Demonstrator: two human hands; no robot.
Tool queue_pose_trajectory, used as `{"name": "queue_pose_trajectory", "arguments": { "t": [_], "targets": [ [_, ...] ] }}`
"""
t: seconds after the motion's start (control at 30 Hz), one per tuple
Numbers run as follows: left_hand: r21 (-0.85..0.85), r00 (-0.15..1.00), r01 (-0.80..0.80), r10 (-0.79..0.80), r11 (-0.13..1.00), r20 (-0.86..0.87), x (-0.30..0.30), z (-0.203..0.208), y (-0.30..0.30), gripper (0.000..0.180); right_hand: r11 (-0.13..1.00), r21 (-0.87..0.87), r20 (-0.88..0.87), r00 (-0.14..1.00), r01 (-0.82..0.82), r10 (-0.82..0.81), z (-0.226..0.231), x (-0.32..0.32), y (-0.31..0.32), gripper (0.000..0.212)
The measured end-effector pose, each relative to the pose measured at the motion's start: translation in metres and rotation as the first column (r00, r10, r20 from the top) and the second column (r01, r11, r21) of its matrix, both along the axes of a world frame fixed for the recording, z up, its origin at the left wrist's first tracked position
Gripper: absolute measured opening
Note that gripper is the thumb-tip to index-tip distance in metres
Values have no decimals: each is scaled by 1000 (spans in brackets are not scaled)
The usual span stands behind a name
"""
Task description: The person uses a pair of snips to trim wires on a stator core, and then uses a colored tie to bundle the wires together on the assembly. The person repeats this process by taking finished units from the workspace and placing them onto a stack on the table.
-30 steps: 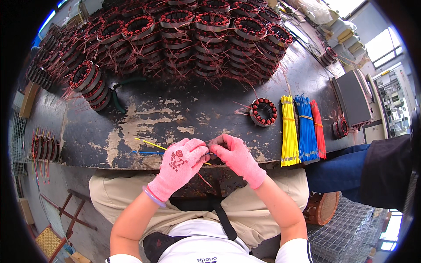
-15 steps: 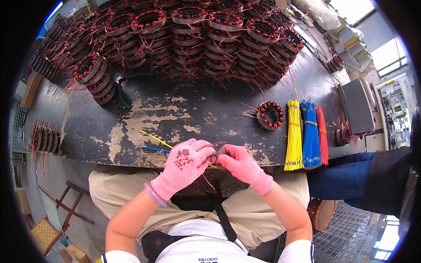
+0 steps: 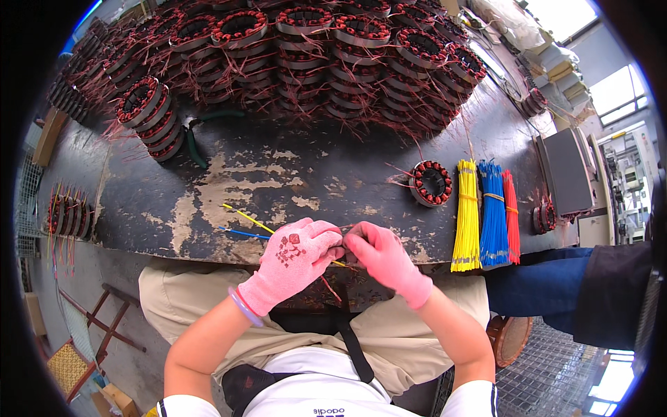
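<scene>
Both hands wear pink gloves and meet at the near edge of the workbench. My left hand [image 3: 295, 256] is closed on a yellow wire [image 3: 248, 218] and a blue wire [image 3: 244, 233], whose ends stick out to its left. A short piece of yellow shows again under the fingertips. My right hand [image 3: 383, 263] is closed in a pinch beside the left fingertips; what it pinches is hidden. A thin reddish lead [image 3: 329, 287] hangs below the hands. Whatever it belongs to is covered by the gloves.
Stacked wound stator rings [image 3: 302, 62] fill the back, and a shorter stack [image 3: 149, 118] stands left by green-handled pliers [image 3: 194, 147]. A single stator [image 3: 431, 183] lies right, near yellow [image 3: 466, 215], blue [image 3: 492, 215] and red wire bundles [image 3: 511, 215]. Someone's blue-clad leg [image 3: 535, 285] is at right.
My right hand has turned slightly, its fingers a little higher and curled beside the left fingertips. My left hand stays almost in place with the yellow and blue wires.
</scene>
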State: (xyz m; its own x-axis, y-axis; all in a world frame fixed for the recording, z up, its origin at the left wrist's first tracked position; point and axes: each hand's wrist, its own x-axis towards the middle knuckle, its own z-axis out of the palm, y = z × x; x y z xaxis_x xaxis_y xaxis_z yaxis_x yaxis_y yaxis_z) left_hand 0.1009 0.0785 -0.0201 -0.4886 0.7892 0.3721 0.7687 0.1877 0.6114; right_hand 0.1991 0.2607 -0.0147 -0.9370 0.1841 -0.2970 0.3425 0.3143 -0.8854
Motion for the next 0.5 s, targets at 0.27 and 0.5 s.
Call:
{"name": "queue_pose_trajectory", "arguments": {
  "t": [0.27,0.5],
  "targets": [
    [20,998,21,-22,1000,58,0,1,-2,16,615,765,-454,837,191,305,8,21,-2,46],
    [12,999,12,-13,1000,35,0,2,-2,15,953,-301,255,966,45,35,8,7,2,19]
  ]
}}
